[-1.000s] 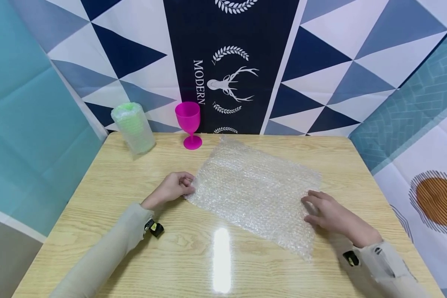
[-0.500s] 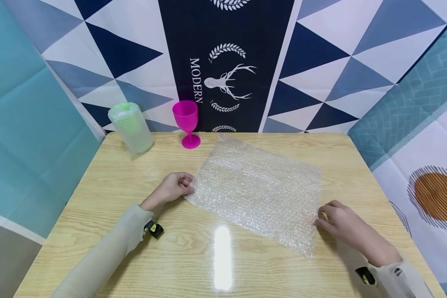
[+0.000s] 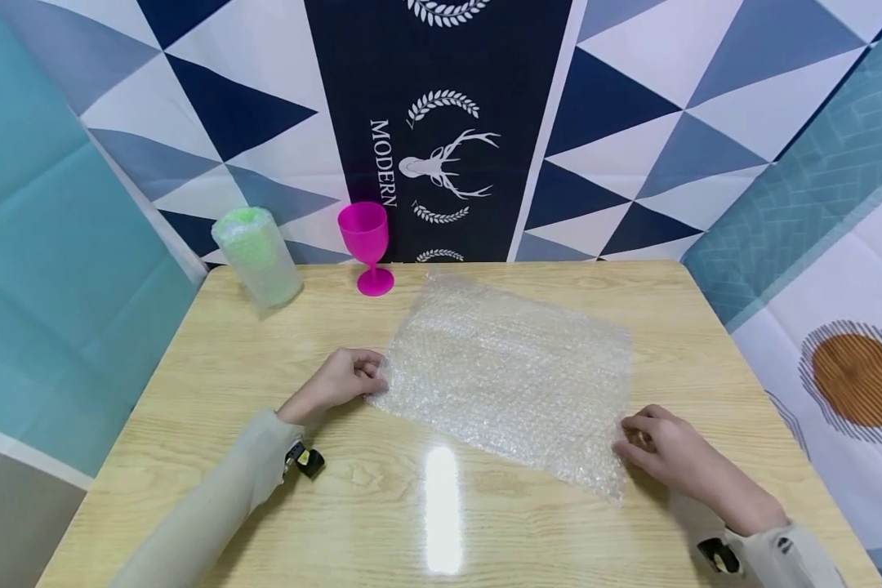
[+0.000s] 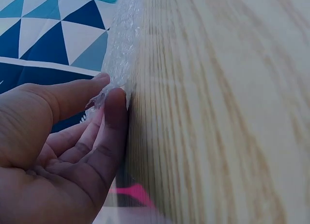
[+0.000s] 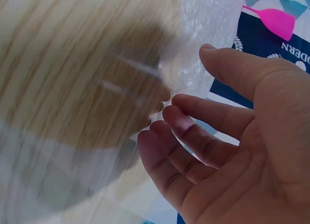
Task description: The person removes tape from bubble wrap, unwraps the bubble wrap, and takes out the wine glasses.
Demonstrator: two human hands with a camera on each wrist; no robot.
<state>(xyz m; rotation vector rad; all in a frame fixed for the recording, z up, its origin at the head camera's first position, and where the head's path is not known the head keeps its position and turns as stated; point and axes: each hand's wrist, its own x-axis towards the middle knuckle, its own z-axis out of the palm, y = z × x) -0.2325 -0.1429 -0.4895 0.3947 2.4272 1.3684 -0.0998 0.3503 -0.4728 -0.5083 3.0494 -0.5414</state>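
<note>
A sheet of clear bubble wrap [image 3: 510, 371] lies spread on the wooden table, its lower edge slanting down to the right. At its left corner, my left hand [image 3: 349, 377] pinches the edge; the left wrist view shows the bubble wrap [image 4: 123, 44] between thumb and forefinger. My right hand [image 3: 676, 453] is at the sheet's right edge, near the lower right corner. In the right wrist view its thumb stands apart from the gently bent fingers [image 5: 186, 124], whose tips are right at the edge of the plastic.
Behind the sheet, near the table's back edge, stands a magenta goblet [image 3: 366, 237]. Left of it is a pale green stack [image 3: 256, 255] wrapped in translucent plastic. Patterned cloth [image 3: 441, 122] hangs behind the wooden table [image 3: 323, 523].
My right hand has drawn back from over the sheet's right side to just beyond its right edge, toward the table's front. The left hand stays at its corner.
</note>
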